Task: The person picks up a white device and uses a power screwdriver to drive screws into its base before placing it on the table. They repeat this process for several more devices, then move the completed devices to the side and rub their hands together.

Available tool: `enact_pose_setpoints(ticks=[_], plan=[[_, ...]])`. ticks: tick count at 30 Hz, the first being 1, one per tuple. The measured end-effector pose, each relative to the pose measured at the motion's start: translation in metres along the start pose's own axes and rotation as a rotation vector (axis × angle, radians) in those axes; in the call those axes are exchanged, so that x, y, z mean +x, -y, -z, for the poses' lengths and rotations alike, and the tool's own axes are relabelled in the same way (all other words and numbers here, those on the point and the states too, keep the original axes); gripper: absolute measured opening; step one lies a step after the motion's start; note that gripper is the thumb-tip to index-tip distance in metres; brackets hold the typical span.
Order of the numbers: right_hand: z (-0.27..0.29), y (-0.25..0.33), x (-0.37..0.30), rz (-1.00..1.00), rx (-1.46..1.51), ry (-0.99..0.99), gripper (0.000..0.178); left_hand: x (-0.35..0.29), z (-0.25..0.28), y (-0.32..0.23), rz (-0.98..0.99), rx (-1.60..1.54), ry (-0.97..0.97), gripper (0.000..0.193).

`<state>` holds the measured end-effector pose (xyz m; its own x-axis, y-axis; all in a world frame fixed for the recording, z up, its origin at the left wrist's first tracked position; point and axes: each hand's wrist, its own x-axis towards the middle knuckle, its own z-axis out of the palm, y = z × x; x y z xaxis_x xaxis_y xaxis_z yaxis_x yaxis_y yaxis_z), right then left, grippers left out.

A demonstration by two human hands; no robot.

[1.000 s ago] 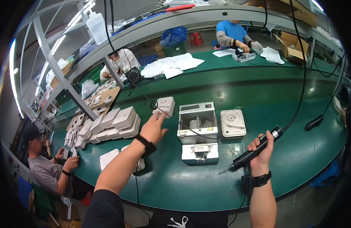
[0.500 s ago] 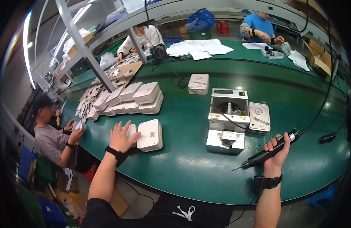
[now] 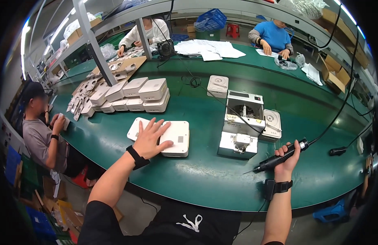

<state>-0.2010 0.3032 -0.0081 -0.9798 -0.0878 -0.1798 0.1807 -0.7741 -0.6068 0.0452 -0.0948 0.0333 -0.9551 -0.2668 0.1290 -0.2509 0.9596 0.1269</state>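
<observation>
The left hand lay flat with fingers spread on a white, rounded-corner plastic casing resting on the green surface, gripping nothing. The casing was a smooth, flat slab with a small vent grille near its right end, and its long axis ran roughly left to right. A second white casing of the same kind lay just beside it on the left, partly under the palm.

The right hand was closed around a black electric screwdriver, a slim cylinder with a thin metal bit. Its long axis ran diagonally, with the bit pointing down and left just above the surface, and the tail up and right, where a black cable led off.

Between the hands stood a white boxy screw feeder with a larger white device behind it and a square white part at its right. Farther left, stacked white casings sat in rows. The surface looked matte and smooth, like a mat.
</observation>
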Motion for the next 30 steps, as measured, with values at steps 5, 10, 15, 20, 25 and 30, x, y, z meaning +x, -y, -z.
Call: enact_pose_setpoints(ticks=[5,10,15,20,25,30], plan=[[0.002,0.001,-0.001,0.007,0.0,-0.005,0.034,-0.008,0.004,0.006,-0.259,-0.074,0.039,0.072],[0.0,0.002,-0.002,-0.002,0.005,-0.026,0.034,-0.042,-0.001,0.013,-0.099,-0.386,-0.027,0.077],[0.0,0.002,-0.002,-0.022,-0.015,-0.023,0.035,-0.049,0.009,-0.015,-0.089,-0.081,-0.157,0.081],[-0.004,-0.001,-0.004,-0.027,-0.026,-0.026,0.035,-0.033,0.01,-0.017,-0.324,-0.018,-0.035,0.078],[-0.003,-0.002,-0.004,-0.024,-0.032,-0.02,0.035,-0.005,-0.003,-0.02,-0.452,0.059,-0.003,0.078],[-0.001,-0.001,-0.003,-0.043,-0.017,0.004,0.035,0.013,-0.005,-0.021,-0.541,0.086,-0.013,0.078]])
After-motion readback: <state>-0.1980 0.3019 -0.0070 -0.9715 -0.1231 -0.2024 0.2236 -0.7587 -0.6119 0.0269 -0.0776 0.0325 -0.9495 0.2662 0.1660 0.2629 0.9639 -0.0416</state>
